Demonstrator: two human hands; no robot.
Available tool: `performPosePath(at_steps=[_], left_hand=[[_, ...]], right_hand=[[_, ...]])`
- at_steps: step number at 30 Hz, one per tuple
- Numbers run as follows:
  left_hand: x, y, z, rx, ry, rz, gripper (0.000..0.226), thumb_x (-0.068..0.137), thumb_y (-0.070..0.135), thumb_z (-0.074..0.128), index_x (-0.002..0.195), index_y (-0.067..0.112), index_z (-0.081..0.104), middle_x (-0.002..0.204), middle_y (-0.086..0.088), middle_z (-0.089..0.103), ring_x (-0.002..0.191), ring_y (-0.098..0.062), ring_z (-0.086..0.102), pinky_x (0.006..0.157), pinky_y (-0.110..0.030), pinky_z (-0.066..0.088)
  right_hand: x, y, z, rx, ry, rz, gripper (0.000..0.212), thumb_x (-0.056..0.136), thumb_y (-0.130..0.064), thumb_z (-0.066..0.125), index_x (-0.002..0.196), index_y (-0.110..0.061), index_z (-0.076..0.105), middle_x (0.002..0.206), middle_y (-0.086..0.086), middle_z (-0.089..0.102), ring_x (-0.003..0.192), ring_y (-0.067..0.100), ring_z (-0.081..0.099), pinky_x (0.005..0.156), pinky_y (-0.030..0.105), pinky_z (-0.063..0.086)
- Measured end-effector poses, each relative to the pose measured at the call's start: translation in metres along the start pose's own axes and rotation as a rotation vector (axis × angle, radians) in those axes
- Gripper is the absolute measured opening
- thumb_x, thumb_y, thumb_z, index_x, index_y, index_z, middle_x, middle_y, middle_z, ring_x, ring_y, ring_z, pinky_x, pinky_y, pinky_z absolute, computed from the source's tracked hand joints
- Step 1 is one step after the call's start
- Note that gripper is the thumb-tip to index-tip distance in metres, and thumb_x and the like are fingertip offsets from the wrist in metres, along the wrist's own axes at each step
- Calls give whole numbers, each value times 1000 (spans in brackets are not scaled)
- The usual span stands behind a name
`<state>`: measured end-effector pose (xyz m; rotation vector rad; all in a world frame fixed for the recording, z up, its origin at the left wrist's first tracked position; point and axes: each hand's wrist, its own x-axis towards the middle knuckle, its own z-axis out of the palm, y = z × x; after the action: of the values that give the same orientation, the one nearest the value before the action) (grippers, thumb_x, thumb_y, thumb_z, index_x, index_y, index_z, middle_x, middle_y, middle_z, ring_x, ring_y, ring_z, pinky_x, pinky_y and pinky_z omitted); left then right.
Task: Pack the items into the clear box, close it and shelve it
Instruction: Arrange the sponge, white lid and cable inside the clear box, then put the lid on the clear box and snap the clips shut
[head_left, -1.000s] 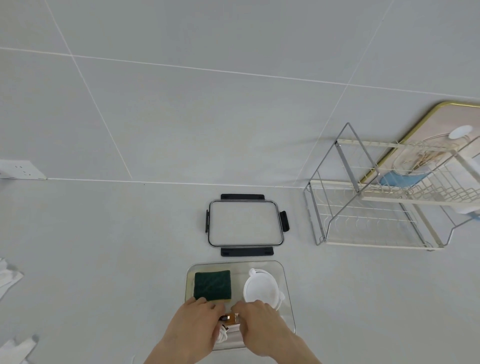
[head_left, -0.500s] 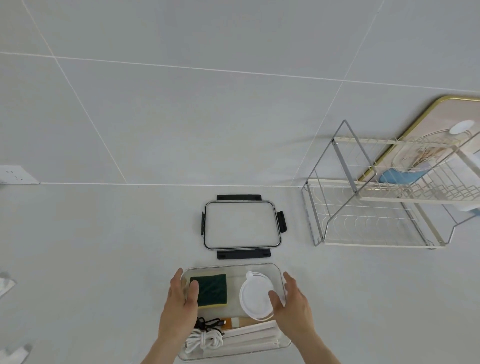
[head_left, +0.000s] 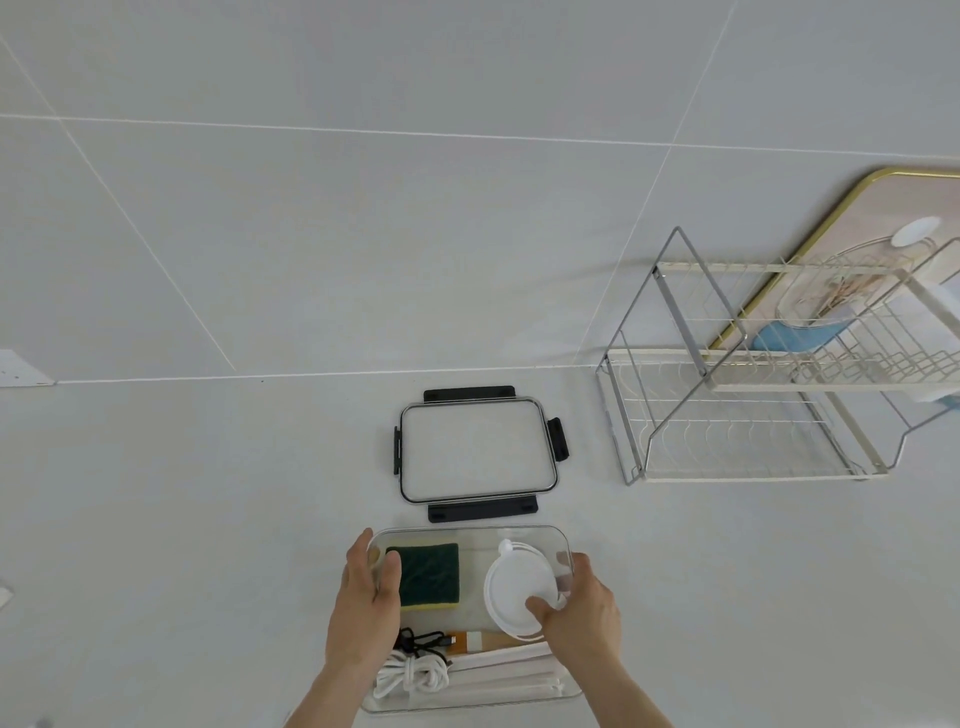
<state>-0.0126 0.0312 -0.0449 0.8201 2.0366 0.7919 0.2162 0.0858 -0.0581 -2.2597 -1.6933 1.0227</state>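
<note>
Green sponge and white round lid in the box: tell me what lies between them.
Nothing: bare clear box floor separates the sponge and the white lid, seen in the head view.

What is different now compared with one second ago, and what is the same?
Both hands moved apart from the near middle of the box, where they were pressing items together. The left hand now grips the clear box's left wall and the right hand its right wall. The sponge, white round lid, cords and box lid stayed in place.
</note>
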Motion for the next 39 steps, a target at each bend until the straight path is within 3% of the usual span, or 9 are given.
performPosePath(at_steps=[6,11,15,19,23,27,33,36,39], left_hand=[[-2,2,1,16,23,7,52,98,45,35,146,28,25,147,-5,46,126,-26,51,100,-46,42],[-2,2,1,60,39,12,51,99,44,34,146,26,26,146,-5,47,124,-27,53,97,-45,44],[-2,3,1,91,57,19,53,98,46,35,146,26,26,146,-6,46,125,-27,52,98,-44,44],[13,18,-4,124,205,81,50,96,45,38,142,27,32,140,-3,49,124,-22,50,100,-46,46],[44,47,-7,56,254,93,45,96,43,40,137,25,38,134,-3,53,120,-22,53,97,-46,47],[84,79,-6,-49,238,-14,42,96,38,45,134,22,42,133,-5,54,116,-25,55,94,-42,43],[132,89,-4,-44,134,-195,43,92,39,49,131,23,45,131,-4,60,112,-28,55,92,-38,42],[150,85,0,24,71,-223,46,90,40,51,132,21,45,130,-5,61,108,-27,56,89,-36,42],[162,80,6,89,39,-257,49,88,40,54,132,20,45,127,-5,61,106,-29,56,85,-34,41]], right_hand=[[0,0,2,-30,53,43,52,76,-40,75,121,-28,52,106,-6,71,98,25,66,72,30,48],[1,0,3,-33,50,51,47,80,-44,71,121,-29,54,109,-4,71,98,26,66,71,31,49],[-2,-3,-3,-16,57,36,54,80,-56,67,125,-30,51,116,-8,67,103,22,65,76,32,51],[4,-19,-27,40,221,-62,62,79,-72,54,129,-35,49,118,-13,61,101,15,66,76,33,49],[41,-45,-57,213,226,-128,44,86,-56,62,121,-29,59,111,-8,67,89,12,66,81,36,53],[88,-64,-75,222,96,-66,31,90,-41,66,117,-26,63,107,-4,70,98,18,64,87,36,51],[143,-75,-81,284,29,25,30,87,-31,69,116,-22,66,84,-17,66,82,10,59,70,28,43],[161,-77,-78,285,18,59,28,87,-29,70,114,-24,65,83,-19,65,74,-2,54,56,20,37],[175,-75,-73,242,-17,66,31,87,-28,71,117,-24,64,87,-14,65,75,3,56,56,22,38]])
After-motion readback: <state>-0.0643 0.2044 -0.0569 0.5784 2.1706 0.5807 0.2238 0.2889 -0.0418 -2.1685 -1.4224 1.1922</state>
